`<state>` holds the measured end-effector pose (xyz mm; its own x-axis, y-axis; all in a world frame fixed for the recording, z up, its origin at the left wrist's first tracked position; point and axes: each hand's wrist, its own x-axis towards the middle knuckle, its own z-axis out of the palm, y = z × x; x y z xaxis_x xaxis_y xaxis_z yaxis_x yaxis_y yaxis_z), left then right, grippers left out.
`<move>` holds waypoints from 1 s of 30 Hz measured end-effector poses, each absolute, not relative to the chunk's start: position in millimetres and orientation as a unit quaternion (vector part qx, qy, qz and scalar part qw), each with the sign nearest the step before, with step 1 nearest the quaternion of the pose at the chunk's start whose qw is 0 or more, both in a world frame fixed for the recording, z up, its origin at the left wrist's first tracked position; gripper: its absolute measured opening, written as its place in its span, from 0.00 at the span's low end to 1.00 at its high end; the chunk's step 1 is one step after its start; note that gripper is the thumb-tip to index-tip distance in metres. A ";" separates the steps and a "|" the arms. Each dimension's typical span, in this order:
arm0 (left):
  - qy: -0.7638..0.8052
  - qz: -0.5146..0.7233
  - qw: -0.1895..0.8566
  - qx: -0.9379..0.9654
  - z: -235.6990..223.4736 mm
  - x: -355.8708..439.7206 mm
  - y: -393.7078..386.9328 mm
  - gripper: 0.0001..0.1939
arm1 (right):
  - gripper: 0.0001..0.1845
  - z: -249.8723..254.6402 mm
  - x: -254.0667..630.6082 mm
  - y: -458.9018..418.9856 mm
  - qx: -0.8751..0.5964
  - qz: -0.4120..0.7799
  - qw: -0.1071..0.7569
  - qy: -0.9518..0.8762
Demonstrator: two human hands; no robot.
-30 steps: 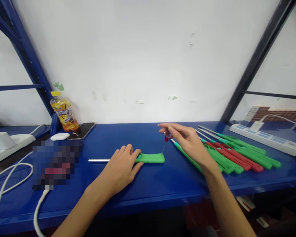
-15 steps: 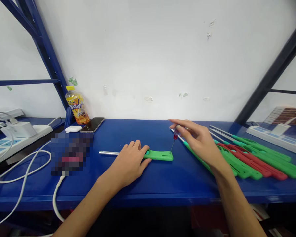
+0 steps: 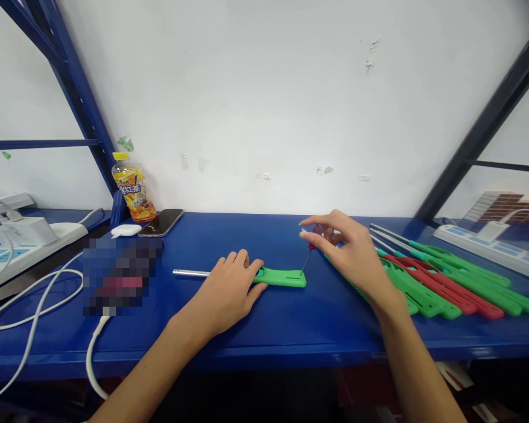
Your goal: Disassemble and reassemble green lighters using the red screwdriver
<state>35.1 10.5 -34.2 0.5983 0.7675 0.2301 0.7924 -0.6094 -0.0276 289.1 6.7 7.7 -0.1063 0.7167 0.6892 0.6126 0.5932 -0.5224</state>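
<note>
A green long-necked lighter [image 3: 284, 278] lies on the blue table, its metal tube [image 3: 189, 273] pointing left. My left hand [image 3: 233, 282] is closed over its middle and presses it to the table, thumb on the near side. My right hand [image 3: 350, 247] holds a small screwdriver [image 3: 311, 245] by its clear and red handle, which the fingers partly hide. The shaft slants down to the left, and its tip meets the right end of the lighter's handle. Whether the tip sits in a screw is too small to tell.
Several green lighters [image 3: 471, 282] and red lighters [image 3: 449, 283] lie fanned out on the right, beside a power strip [image 3: 485, 244]. At left stand a drink bottle [image 3: 134, 188], a phone [image 3: 162, 223], a white earphone case [image 3: 126, 230] and white cables [image 3: 37, 323].
My right thumb and index finger have curled and shifted around the screwdriver handle, which leans further right. My left hand and the lighter stay in place; the whole view has shifted slightly.
</note>
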 end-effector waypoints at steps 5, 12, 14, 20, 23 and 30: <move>-0.434 -0.105 0.061 -0.893 -33.9 34.1 10.1 0.16 | 0.17 10.9 289.4 3.3 -0.426 0.091 0.480 -0.761; -0.434 -0.109 0.063 -0.892 -33.9 35.1 9.2 0.16 | 0.13 7.6 288.0 7.3 -0.468 0.047 0.506 -0.723; -0.435 -0.106 0.062 -0.892 -33.3 35.5 9.0 0.16 | 0.13 8.1 286.5 6.3 -0.477 0.068 0.506 -0.716; -0.439 -0.100 0.061 -0.891 -31.9 35.5 8.0 0.16 | 0.15 13.0 289.8 1.2 -0.457 0.186 0.478 -0.727; -0.440 -0.098 0.059 -0.891 -31.7 35.3 7.5 0.17 | 0.23 11.8 295.7 2.6 -0.419 0.262 0.476 -0.728; -0.440 -0.096 0.062 -0.891 -31.6 35.9 8.4 0.16 | 0.24 11.1 298.1 5.1 -0.425 0.268 0.499 -0.706</move>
